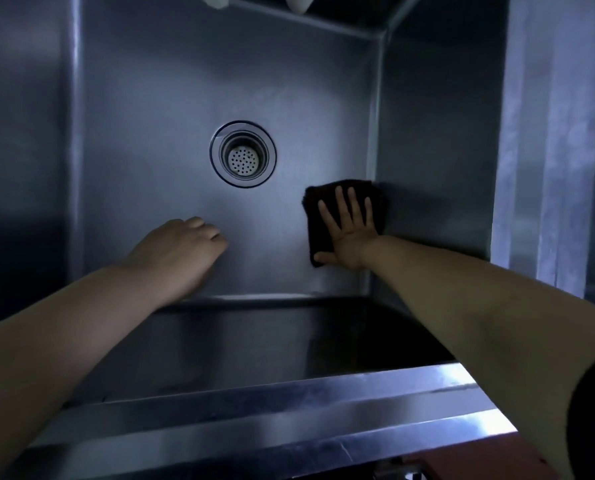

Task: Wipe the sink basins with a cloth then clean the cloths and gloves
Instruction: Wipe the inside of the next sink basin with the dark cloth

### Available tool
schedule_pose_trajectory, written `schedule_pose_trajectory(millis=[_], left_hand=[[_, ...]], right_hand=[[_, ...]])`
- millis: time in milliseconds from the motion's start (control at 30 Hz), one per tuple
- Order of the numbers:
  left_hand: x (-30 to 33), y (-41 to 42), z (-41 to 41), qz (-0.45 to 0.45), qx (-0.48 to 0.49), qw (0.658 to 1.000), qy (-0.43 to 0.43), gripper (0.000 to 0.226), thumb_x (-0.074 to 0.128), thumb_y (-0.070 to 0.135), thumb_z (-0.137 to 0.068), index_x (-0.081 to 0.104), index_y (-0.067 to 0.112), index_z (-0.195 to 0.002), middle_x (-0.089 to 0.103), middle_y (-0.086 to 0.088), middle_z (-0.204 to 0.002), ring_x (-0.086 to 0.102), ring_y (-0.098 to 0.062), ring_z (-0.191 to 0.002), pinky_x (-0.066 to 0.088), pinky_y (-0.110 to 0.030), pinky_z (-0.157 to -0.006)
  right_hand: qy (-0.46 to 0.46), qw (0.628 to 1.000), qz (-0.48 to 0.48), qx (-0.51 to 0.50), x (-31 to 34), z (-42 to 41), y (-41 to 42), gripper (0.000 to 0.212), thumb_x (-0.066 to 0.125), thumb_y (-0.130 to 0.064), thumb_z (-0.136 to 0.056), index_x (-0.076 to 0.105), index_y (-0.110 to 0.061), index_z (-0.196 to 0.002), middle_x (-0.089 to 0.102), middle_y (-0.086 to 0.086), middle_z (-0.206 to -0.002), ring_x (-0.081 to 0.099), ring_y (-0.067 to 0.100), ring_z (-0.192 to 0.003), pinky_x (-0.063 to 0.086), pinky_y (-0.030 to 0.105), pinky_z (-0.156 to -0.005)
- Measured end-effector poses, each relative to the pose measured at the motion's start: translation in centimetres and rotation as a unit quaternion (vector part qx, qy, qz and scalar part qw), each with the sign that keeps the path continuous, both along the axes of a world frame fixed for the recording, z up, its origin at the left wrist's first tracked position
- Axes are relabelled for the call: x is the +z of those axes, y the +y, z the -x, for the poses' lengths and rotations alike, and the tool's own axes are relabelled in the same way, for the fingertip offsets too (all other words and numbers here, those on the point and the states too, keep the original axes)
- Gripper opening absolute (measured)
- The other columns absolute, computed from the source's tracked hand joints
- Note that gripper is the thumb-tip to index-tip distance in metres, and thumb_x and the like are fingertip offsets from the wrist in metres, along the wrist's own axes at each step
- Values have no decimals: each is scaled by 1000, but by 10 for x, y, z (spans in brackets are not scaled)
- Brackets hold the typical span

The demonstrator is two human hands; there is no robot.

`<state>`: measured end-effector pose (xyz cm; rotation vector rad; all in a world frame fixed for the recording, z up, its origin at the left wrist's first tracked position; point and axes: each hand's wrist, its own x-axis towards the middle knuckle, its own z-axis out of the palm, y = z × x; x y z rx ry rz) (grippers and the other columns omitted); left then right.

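A deep stainless steel sink basin (150, 98) fills the head view, with a round perforated drain (243, 154) in the middle of its floor. My right hand (349, 230) lies flat, fingers spread, pressing a dark folded cloth (327, 199) onto the basin floor, close against the right wall. My left hand (182, 251) rests on the floor left of the drain, fingers curled under, holding nothing. Both forearms reach down over the front rim.
The sink's shiny front rim (272, 410) runs across the bottom. The right wall (434, 150) stands close to the cloth. Two pale objects (299, 1) peek in at the top edge. A reddish surface (497, 455) shows at the lower right.
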<state>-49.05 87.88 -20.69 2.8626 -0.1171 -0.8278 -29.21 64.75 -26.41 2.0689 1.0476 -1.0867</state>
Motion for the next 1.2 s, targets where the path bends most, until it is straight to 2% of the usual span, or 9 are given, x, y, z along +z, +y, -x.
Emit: schedule_pose_trajectory(millis=[100,300,533,600,667,867,1000,1100,1200], left_hand=[[-2,-2,-5,5,15,1000,4,43,55,36,-83,51,22,-124,52,4,-131,47,-20,-118,43,-33,-92],[-5,-1,-4,11,40,999,18,41,55,34,-83,52,21,-122,53,3,-130,49,-22,-117,45,-35,-91],[-6,4,-5,17,59,998,12,42,58,35,-82,53,20,-121,54,2,-129,50,-22,-116,46,-36,-91],[-6,5,-5,17,60,998,10,41,58,35,-82,54,19,-120,55,2,-128,51,-23,-115,46,-35,-90],[-6,6,-5,24,69,997,12,42,56,33,-83,53,19,-122,53,1,-130,49,-23,-116,45,-35,-90],[0,10,-5,21,92,995,45,40,50,31,-87,48,20,-125,51,0,-127,46,-21,-116,42,-34,-91],[1,13,-2,10,111,993,44,43,51,30,-85,47,22,-128,52,1,-130,46,-20,-117,39,-33,-90],[-1,20,0,-5,116,993,36,45,53,30,-83,48,21,-127,53,1,-128,47,-22,-116,39,-34,-88],[-7,35,-7,-7,122,992,13,49,58,22,-79,50,17,-127,53,-4,-129,48,-27,-116,40,-37,-89]], right_hand=[[0,998,-35,-43,-2,-20,17,103,36,-78,-78,-47,-34,-119,-53,7,-129,-54,27,-114,-31,51,-97],[-22,984,-103,-147,-13,-62,51,103,39,-76,-78,-32,-33,-139,-44,9,-144,-42,31,-130,-17,52,-108],[-34,962,-132,-238,-17,-56,61,102,35,-78,-77,-31,-33,-140,-46,7,-144,-44,28,-129,-7,54,-111],[-47,943,-131,-301,-16,-32,64,102,33,-78,-78,-30,-31,-141,-44,10,-145,-43,30,-130,-14,54,-109],[-62,919,-119,-370,-13,3,65,102,31,-78,-78,-29,-27,-142,-39,13,-147,-39,34,-132,-25,54,-103],[-49,775,-29,-629,4,87,75,102,30,-77,-81,-23,-19,-146,-31,20,-150,-28,41,-137,-18,63,-104],[-45,699,-21,-713,9,101,83,101,29,-76,-83,-16,-15,-149,-24,23,-152,-21,41,-140,-17,61,-105],[-77,709,-43,-700,3,102,82,102,31,-76,-82,-26,-19,-144,-32,22,-149,-28,40,-137,-16,63,-105],[-125,766,-91,-625,-11,86,77,102,32,-76,-81,-26,-21,-145,-33,21,-149,-32,39,-136,-15,61,-106]])
